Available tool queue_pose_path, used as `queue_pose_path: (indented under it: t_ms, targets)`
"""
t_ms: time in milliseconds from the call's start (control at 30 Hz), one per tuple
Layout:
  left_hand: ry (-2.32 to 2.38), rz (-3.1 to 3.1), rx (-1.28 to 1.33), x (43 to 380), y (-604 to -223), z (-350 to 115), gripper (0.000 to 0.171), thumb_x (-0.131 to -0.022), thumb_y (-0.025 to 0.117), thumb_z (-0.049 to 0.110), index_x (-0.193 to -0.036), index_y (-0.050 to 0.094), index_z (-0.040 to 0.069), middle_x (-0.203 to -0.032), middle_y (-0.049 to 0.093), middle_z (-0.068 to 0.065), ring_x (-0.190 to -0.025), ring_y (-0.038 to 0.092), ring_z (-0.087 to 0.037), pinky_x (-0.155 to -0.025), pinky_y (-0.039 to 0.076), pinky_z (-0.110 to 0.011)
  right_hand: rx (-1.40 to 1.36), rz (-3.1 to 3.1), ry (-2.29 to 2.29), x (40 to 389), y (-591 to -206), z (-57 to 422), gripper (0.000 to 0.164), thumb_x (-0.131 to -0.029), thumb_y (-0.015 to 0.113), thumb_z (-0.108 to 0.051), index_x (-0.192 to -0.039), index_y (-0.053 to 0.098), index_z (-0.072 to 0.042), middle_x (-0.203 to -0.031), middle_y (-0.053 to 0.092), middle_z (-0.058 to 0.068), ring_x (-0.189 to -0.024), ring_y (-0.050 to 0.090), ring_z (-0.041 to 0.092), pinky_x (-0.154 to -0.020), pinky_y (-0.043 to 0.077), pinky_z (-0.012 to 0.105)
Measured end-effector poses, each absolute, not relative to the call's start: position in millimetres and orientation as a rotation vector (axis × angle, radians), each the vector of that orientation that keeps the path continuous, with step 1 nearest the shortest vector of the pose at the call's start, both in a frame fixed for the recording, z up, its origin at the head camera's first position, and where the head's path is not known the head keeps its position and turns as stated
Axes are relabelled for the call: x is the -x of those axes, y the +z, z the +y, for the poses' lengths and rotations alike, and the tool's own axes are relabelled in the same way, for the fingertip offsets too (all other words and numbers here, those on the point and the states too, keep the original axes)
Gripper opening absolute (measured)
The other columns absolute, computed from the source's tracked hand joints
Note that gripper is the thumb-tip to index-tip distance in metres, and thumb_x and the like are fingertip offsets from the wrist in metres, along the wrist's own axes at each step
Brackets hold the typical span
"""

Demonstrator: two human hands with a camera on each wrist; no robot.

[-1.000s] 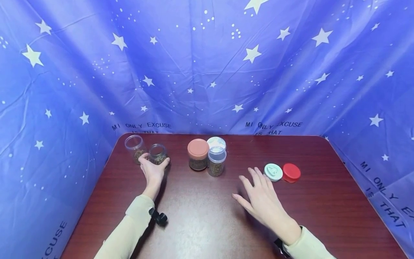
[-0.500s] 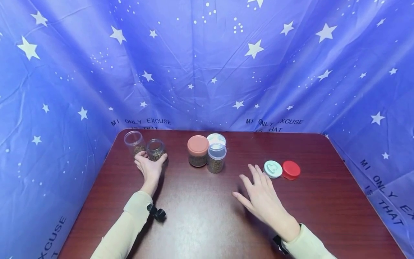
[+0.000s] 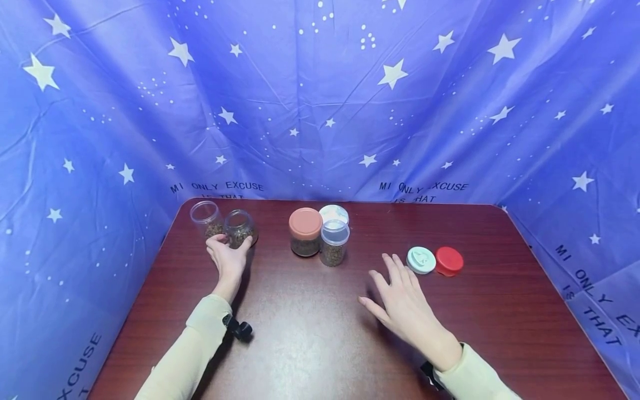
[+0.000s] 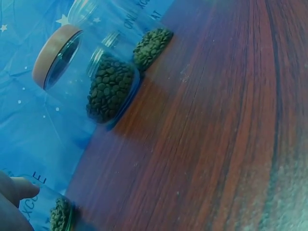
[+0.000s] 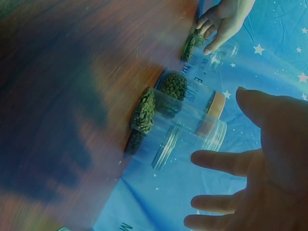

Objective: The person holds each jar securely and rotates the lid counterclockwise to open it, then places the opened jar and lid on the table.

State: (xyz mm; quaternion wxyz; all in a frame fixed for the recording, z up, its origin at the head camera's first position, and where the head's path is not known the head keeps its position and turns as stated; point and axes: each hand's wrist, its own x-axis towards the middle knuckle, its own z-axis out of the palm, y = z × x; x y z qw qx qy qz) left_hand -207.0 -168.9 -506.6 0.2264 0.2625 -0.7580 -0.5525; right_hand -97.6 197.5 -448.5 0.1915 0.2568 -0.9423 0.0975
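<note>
My left hand (image 3: 228, 260) grips the near side of a short, lidless clear jar (image 3: 240, 222), thumb on its right and fingers on its left. Dark pellets lie in the bottom of that jar. In the left wrist view the thumb (image 4: 24, 188) extends across the jar's side. Just left of it stands a taller, lidless clear jar (image 3: 204, 214), also part-filled. Over the table at the right my right hand (image 3: 407, 311) spreads its fingers, holding nothing. Beyond its fingertips lie a mint-green lid (image 3: 421, 260) and a red lid (image 3: 449, 261), side by side.
At the back middle a jar with an orange lid (image 3: 305, 222), a jar with a white patterned top (image 3: 333, 213) and a clear pellet-filled jar (image 3: 334, 244) stand clustered. A blue star-print cloth (image 3: 300, 111) surrounds the table (image 3: 310, 333) at the back and sides.
The short jar has shifted slightly left and away with my left hand, closer to the taller jar. My right hand stays nearly still. The head view has tilted a little.
</note>
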Motion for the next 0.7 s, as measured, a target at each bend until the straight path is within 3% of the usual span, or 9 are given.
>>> queue_pose_path:
  t_ms: [333, 533, 700]
  targets:
    - [-1.279, -2.054, -0.543, 184.4, -500.7, -139.7, 0.044, -0.087, 0.068, 0.013, -0.123, 0.049, -0.001, -0.119, 0.049, -0.029, -0.116, 0.044, -0.048, -0.1, 0.034, -0.059, -0.711, -2.683, 0.257, 99.2, -444.5, 194.4, 0.062, -0.09, 0.074, -0.046, -0.13, 0.063, 0.0, -0.143, 0.051, 0.034, -0.136, 0.046, 0.055, -0.103, 0.043, 0.068]
    - [-1.244, -2.152, -0.196, 167.3, -478.8, -113.6, 0.037, -0.093, 0.062, 0.013, -0.128, 0.057, 0.003, -0.126, 0.055, -0.024, -0.118, 0.048, -0.044, -0.095, 0.034, -0.058, -0.709, -2.654, 0.278, 104.2, -442.0, 191.7, 0.065, -0.09, 0.074, -0.045, -0.135, 0.061, 0.0, -0.144, 0.051, 0.032, -0.136, 0.046, 0.054, -0.104, 0.042, 0.068]
    - [-1.137, -2.267, 0.085, 148.2, -465.9, -94.2, 0.041, -0.095, 0.06, 0.013, -0.134, 0.06, 0.002, -0.138, 0.056, -0.021, -0.125, 0.05, -0.041, -0.094, 0.036, -0.057, -0.7, -2.653, 0.281, 103.0, -442.6, 188.8, 0.064, -0.09, 0.075, -0.045, -0.134, 0.062, 0.0, -0.143, 0.052, 0.032, -0.136, 0.047, 0.054, -0.104, 0.043, 0.068]
